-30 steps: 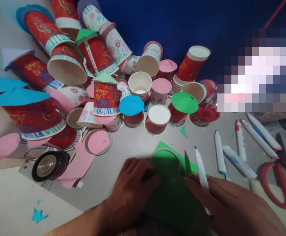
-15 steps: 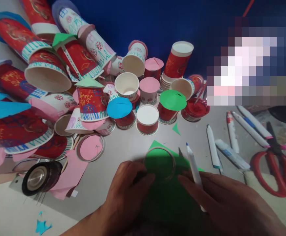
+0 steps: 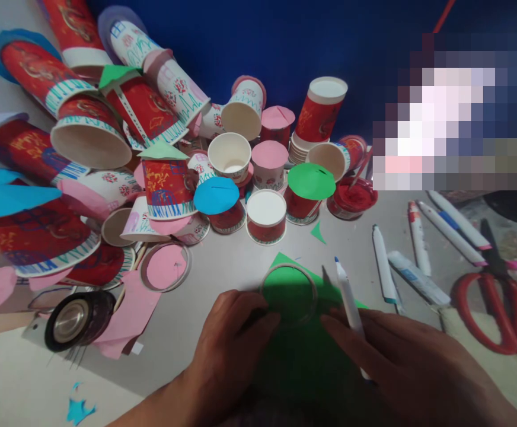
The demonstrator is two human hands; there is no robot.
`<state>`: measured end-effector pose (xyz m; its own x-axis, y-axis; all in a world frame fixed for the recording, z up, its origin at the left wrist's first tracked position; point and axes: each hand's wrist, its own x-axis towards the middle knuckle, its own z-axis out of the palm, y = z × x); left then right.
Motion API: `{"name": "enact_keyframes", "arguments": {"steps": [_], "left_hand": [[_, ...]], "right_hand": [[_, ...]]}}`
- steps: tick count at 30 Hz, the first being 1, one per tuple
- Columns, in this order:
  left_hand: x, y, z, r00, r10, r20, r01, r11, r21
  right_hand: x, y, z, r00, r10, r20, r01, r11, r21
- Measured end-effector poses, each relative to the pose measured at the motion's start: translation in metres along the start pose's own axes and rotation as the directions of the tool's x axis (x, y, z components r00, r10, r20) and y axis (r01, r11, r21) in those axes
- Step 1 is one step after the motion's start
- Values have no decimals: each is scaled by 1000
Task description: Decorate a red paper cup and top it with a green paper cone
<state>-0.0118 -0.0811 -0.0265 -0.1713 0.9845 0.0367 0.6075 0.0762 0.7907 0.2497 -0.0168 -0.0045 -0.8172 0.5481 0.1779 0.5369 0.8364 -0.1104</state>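
A thin round ring lies flat on a sheet of green paper in front of me. My left hand has its fingers curled at the ring's left edge, thumb by the lower rim. My right hand holds an uncapped white marker between its fingers, the blue tip pointing up and away from the paper. The right thumb or index tip lies close to the ring's lower right side. Shadow covers the paper's near part.
Decorated paper cups crowd the left and back, some with coloured paper tops. Several markers and red-handled scissors lie at right. A roll of black tape and pink paper scraps are at left. A tub of red stuff stands behind.
The view has shifted very slightly. Both hands, the ring and the marker stay almost where they were.
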Motion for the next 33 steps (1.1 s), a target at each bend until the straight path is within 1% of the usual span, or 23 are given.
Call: {"name": "enact_keyframes", "arguments": {"steps": [5,8,11,13,15,19,21,23,28,31,33], "left_hand": [[0,-1,-1,1000,-6,3,6,1000,21],[-2,-4,1,1000,-11,-6,11,999,43],[-3,-6,3,997,-76,-10,76,994,78],[-1,-5,3,991,-128,-34,131,987,95],[1,-2,2,989,-142,-44,147,982,119],[4,1,-2,996,-92,17,88,983,160],[4,1,-4,998,-61,31,56,985,160],[4,-1,-4,999,-36,41,29,987,157],[5,0,-2,1000,-11,23,9,992,122],[5,3,-1,1000,-13,21,11,993,115],[5,5,-2,1000,2,0,-2,992,125]], "right_hand": [[-5,2,2,999,33,-10,-33,998,44],[-3,1,2,1000,21,-19,-20,999,37],[0,-1,0,1000,9,-25,-9,1000,2],[2,-2,-1,999,11,-42,-11,1000,-15],[3,-2,-2,999,-1,-37,0,1000,-15],[6,-3,-4,999,-25,-39,25,1000,-10],[7,-5,-5,997,-22,-68,22,1000,-13],[8,-6,-5,997,-22,-71,21,1000,-15],[4,-6,-1,999,-20,-46,19,1000,-20],[-1,-4,2,999,15,-36,-15,1000,0],[-3,-3,4,999,28,-33,-28,1000,12]]}}
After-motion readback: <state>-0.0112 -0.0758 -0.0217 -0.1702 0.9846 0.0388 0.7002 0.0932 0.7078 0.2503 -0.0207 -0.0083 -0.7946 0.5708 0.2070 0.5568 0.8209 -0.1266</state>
